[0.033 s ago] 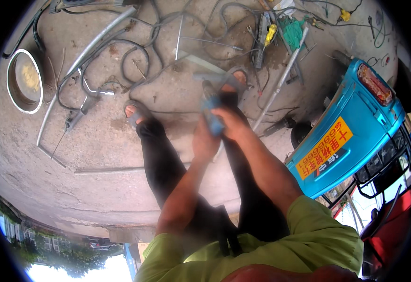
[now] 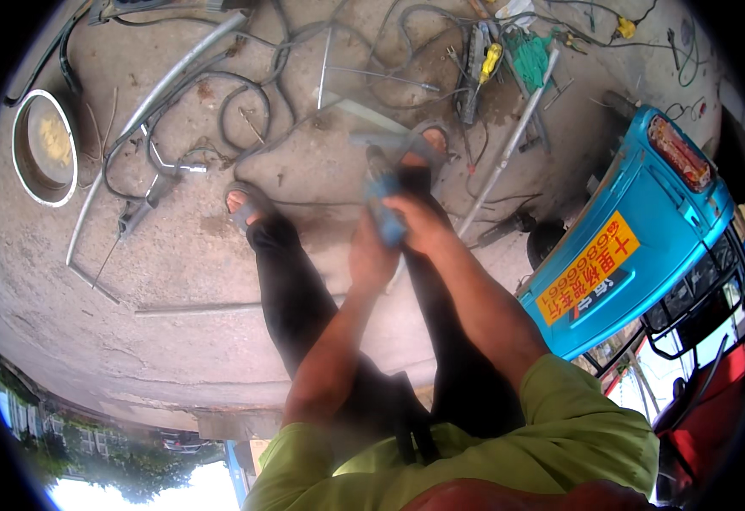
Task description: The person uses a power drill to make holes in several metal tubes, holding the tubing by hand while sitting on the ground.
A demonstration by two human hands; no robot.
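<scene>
Between my legs, both hands are closed around a blue power tool (image 2: pixel 380 186) with a dark front end. It is smeared by blur, so its exact kind is unclear. My left hand (image 2: pixel 371 253) wraps its left side and rear. My right hand (image 2: pixel 418 223) grips it from the right. The tool's dark end points away from me, close to a grey metal bar (image 2: pixel 378 138) beside my right foot (image 2: pixel 428 146). A pale flat strip (image 2: pixel 360 111) lies just beyond that bar. Whether the tool touches the bar cannot be made out.
Cables (image 2: pixel 277 64) coil over the concrete floor. Long metal tubes lie left (image 2: pixel 164 81) and right (image 2: pixel 515 136). A round metal-rimmed tub (image 2: pixel 45 149) stands far left, a yellow-handled tool (image 2: pixel 490 64) by green cord (image 2: pixel 532 60) far right. A blue vehicle body (image 2: pixel 628 243) stands close right.
</scene>
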